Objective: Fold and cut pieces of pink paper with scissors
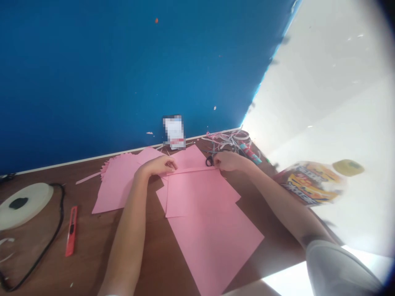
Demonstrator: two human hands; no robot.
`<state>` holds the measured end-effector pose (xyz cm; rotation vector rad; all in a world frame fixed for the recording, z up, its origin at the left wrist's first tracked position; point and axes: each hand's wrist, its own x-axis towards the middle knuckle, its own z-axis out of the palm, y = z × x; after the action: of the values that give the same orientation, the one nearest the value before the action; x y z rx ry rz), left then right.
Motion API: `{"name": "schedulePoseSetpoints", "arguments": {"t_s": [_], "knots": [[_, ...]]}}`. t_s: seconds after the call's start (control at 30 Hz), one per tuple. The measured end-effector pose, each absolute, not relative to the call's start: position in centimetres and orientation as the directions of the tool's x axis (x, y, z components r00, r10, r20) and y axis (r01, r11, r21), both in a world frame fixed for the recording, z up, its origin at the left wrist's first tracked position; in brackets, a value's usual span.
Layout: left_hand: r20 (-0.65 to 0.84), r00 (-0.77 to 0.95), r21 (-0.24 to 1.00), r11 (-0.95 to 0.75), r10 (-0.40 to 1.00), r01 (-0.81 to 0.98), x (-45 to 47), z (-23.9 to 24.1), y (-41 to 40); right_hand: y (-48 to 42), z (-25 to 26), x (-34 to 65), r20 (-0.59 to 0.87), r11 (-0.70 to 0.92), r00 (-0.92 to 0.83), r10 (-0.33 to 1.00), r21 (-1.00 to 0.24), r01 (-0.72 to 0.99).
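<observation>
My left hand [160, 165] pinches the left end of a folded top edge of a pink paper sheet [197, 193] on the brown table [271, 213]. My right hand [226, 161] presses the right end of the same fold, fingers closed on it. Black-handled scissors [210, 159] lie just behind my right hand. More pink sheets lie under it: a large sheet [216, 242] reaching toward me and a stack [119, 181] to the left.
A red utility knife [71, 231] lies at the left beside a black cable [46, 246] and a white round object [24, 203]. Paper strips and a glue stick [249, 153] pile up in the corner. A printed bag [311, 183] sits at right. A blue wall stands behind.
</observation>
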<state>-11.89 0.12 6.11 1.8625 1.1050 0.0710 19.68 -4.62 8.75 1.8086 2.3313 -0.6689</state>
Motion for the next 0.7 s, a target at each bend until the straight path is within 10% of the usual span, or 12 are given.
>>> {"name": "schedulePoseSetpoints", "arguments": {"t_s": [0.7], "knots": [[-0.425,0.583,0.742,-0.103,0.692,0.662,-12.97,5.54,0.47,-5.04,8.69,19.18,-0.399,0.155,-0.199,0.895,-0.140,0.978]]}}
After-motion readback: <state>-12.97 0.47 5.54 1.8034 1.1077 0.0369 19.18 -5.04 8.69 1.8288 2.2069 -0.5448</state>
